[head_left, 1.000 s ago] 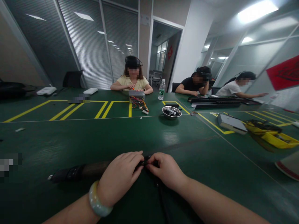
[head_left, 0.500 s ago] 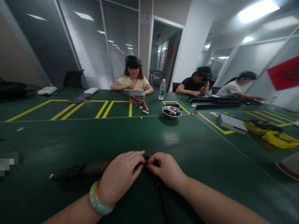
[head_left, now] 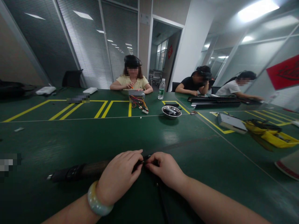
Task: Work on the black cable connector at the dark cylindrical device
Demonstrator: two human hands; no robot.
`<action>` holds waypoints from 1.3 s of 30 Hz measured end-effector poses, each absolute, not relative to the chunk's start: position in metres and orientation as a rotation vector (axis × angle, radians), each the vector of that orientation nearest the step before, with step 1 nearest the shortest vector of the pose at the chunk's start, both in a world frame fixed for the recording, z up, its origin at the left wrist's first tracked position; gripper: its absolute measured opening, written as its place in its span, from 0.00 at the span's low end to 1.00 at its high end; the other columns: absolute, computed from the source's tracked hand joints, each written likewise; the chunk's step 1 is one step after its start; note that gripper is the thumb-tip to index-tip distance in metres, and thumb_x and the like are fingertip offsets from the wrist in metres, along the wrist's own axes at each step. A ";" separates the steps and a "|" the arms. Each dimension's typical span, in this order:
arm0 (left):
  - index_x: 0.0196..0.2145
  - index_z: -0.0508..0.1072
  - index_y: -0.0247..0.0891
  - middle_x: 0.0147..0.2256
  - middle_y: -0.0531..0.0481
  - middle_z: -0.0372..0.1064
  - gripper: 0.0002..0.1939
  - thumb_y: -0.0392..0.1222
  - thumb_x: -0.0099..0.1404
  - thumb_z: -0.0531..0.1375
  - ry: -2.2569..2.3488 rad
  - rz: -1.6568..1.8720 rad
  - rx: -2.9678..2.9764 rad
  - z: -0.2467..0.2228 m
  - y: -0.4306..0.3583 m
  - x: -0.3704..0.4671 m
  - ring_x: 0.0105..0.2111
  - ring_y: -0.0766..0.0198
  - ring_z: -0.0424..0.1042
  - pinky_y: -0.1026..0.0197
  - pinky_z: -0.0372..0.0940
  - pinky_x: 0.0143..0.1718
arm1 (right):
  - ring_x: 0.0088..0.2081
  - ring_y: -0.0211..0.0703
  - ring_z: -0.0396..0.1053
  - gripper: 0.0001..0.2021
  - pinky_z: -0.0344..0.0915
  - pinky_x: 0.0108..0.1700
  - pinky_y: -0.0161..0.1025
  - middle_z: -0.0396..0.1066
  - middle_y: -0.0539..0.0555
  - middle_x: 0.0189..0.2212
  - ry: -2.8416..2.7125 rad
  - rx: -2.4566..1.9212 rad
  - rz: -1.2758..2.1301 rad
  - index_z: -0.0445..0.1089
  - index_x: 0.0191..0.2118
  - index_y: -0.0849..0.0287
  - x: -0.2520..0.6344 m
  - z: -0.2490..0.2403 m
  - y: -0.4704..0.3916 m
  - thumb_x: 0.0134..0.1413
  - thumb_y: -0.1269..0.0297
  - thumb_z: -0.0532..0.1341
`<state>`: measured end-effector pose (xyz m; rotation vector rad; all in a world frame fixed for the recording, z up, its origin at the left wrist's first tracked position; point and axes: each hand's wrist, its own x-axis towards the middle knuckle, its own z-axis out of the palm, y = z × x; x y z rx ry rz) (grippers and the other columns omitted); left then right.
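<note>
A dark tube (head_left: pixel 93 168) with black collars and a metal tip, like a tripod leg, lies on the green table to the left. My left hand (head_left: pixel 122 172), a pale beaded-looking bangle on its wrist, rests over the tube's right end with thumb and fingers closed. Facing it, my right hand (head_left: pixel 164 169) pinches at a small dark part, mostly hidden by the fingers. A tiny shiny spot shows between the two sets of fingertips. From below them a thin black bar (head_left: pixel 163 202) runs toward me.
Beyond my hands stand a metal bowl (head_left: pixel 171 116) of dark parts and a water bottle (head_left: pixel 161 89). A grey box with coloured wires (head_left: pixel 140 104) sits before a person opposite. To the right are a flat silver device (head_left: pixel 231 123) and a yellow tray (head_left: pixel 279 140).
My left hand and the tube have shifted slightly left, and the gap between the fingertips of both hands has widened a little. My right hand stays nearly still.
</note>
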<state>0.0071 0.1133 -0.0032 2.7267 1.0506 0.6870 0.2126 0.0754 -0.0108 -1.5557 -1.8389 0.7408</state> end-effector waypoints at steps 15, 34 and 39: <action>0.42 0.73 0.46 0.51 0.53 0.72 0.11 0.33 0.64 0.57 0.989 0.705 2.774 -0.002 0.113 0.008 0.48 0.55 0.73 0.47 0.68 0.51 | 0.36 0.38 0.72 0.02 0.62 0.39 0.33 0.76 0.47 0.32 -1.840 -1.523 0.737 0.77 0.34 0.55 0.214 -0.015 0.078 0.55 0.68 0.65; 0.42 0.72 0.44 0.51 0.50 0.72 0.09 0.36 0.64 0.58 1.028 0.671 2.757 -0.002 0.113 0.008 0.49 0.53 0.72 0.44 0.68 0.50 | 0.36 0.38 0.72 0.03 0.62 0.40 0.33 0.76 0.47 0.33 -1.837 -1.502 0.735 0.77 0.35 0.54 0.215 -0.018 0.077 0.54 0.68 0.66; 0.40 0.72 0.43 0.50 0.49 0.72 0.06 0.37 0.64 0.58 1.023 0.696 2.764 -0.003 0.113 0.008 0.49 0.53 0.72 0.45 0.68 0.50 | 0.36 0.38 0.72 0.03 0.62 0.39 0.33 0.76 0.47 0.33 -1.832 -1.513 0.735 0.77 0.34 0.54 0.214 -0.017 0.078 0.54 0.68 0.66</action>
